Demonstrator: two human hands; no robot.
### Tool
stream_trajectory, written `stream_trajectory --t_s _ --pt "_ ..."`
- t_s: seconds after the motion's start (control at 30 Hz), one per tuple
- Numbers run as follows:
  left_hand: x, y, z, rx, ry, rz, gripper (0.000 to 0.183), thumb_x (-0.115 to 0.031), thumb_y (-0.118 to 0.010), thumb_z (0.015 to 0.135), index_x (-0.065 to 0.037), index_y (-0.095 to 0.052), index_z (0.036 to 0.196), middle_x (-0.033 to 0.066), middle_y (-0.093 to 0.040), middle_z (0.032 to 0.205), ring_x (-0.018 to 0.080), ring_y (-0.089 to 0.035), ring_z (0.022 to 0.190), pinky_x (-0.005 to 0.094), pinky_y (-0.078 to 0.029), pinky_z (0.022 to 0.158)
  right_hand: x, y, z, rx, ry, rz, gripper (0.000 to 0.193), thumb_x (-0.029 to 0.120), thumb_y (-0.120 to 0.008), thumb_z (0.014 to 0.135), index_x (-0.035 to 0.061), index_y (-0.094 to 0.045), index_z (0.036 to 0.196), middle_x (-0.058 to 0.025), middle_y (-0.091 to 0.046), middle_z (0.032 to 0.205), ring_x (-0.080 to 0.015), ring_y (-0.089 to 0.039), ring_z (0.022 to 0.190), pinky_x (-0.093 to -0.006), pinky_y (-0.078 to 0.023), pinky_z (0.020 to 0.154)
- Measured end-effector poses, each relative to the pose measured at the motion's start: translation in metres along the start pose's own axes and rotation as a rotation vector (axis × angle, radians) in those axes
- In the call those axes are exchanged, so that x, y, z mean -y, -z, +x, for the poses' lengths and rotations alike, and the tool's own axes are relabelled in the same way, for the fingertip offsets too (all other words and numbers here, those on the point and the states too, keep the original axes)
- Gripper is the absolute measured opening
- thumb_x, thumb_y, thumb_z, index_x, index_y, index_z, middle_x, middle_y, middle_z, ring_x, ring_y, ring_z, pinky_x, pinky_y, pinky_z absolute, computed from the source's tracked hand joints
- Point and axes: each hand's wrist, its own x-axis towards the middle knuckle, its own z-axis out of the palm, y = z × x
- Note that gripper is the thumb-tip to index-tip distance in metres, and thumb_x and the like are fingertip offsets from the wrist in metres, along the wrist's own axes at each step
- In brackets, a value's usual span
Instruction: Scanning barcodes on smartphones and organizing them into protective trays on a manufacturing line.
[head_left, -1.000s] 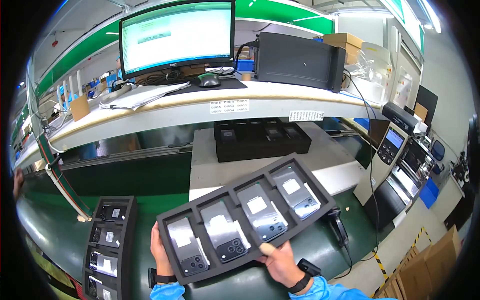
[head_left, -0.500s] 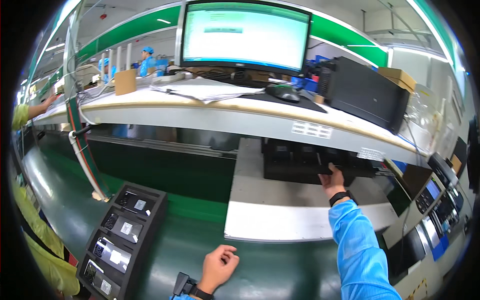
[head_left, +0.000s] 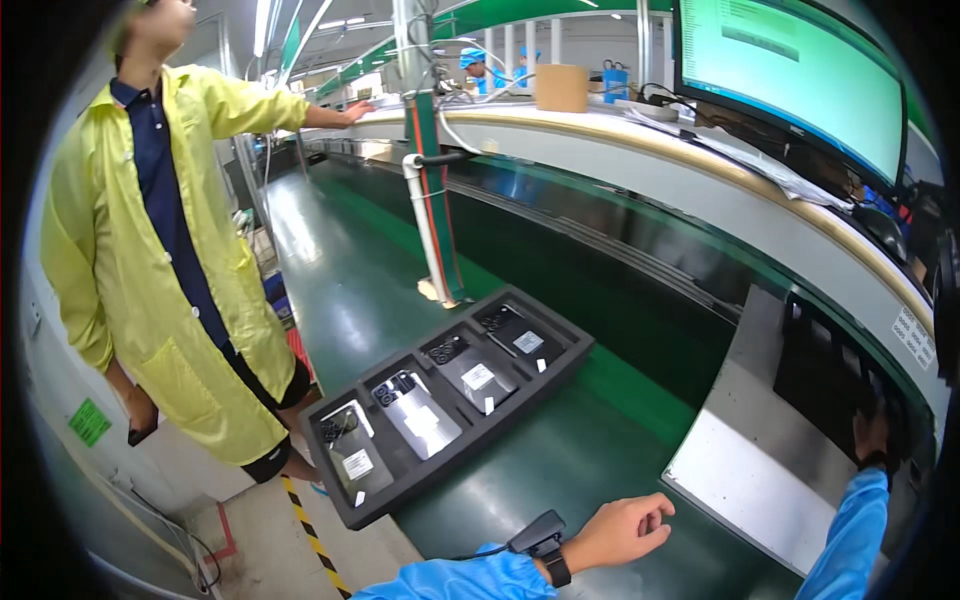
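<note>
My right hand (head_left: 872, 436) reaches under the shelf at the right and holds the near edge of a black foam tray (head_left: 822, 372); shadow partly hides its fingers. That tray rests on a white-topped platform (head_left: 722, 452). Over the green bench my left hand (head_left: 622, 532) hovers with fingers loosely curled and apart from the thumb, holding nothing. Left of it lies a second black foam tray (head_left: 470, 428) with several compartments. Smartphones sit in these, backs up, such as a silver phone (head_left: 416, 414) and a dark phone (head_left: 512, 332), with white labels on them.
A person in a yellow coat (head_left: 190, 270) stands at the left, one hand on the bench edge. A post with a white pipe (head_left: 424, 230) rises behind the phone tray. Above, a long shelf (head_left: 640, 150) carries a monitor (head_left: 800, 85) and a cardboard piece (head_left: 562, 88).
The view has swung left, so the phone tray and the person in yellow show more fully. My right hand stays at the tray under the shelf; my left remains empty.
</note>
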Motion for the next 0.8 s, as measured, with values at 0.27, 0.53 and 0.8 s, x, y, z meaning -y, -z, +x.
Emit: stream_trajectory --t_s 0.27,0.53,0.8 --pt "-0.029 0.082 -0.001 -0.497 -0.238 0.049 0.028 -0.004 -0.069 0.083 -0.002 -0.066 0.111 0.009 -0.065 0.108 0.0164 -0.065 0.095 0.0288 -0.053 0.08 0.148 0.107 -0.094 0.238 -0.969 1.318 0.021 0.032 -0.062 0.094 0.0141 -0.059 0.103 -0.0035 -0.062 0.086 -0.0155 -0.062 0.068 -0.0273 -0.049 0.053" --pt "-0.008 0.317 -0.032 -0.946 0.216 1.074 0.047 -0.029 -0.065 0.082 -0.002 -0.058 0.12 0.0213 -0.061 0.117 0.0405 -0.056 0.112 0.0492 -0.046 0.097 0.305 0.29 -0.222 0.646 -0.831 1.468 0.017 0.017 -0.06 0.1 0.0006 -0.063 0.105 -0.0089 -0.069 0.088 -0.0146 -0.065 0.073 -0.025 -0.052 0.066" --pt "0.053 0.365 -0.061 -0.573 0.718 1.008 0.041 -0.037 -0.053 0.093 -0.01 -0.069 0.119 0.0198 -0.068 0.119 0.039 -0.063 0.113 0.0483 -0.05 0.098 0.359 0.255 -0.289 0.542 -0.81 1.404 0.011 0.007 -0.061 0.096 0.0007 -0.067 0.104 -0.0054 -0.069 0.086 -0.0108 -0.063 0.072 -0.0238 -0.051 0.065"
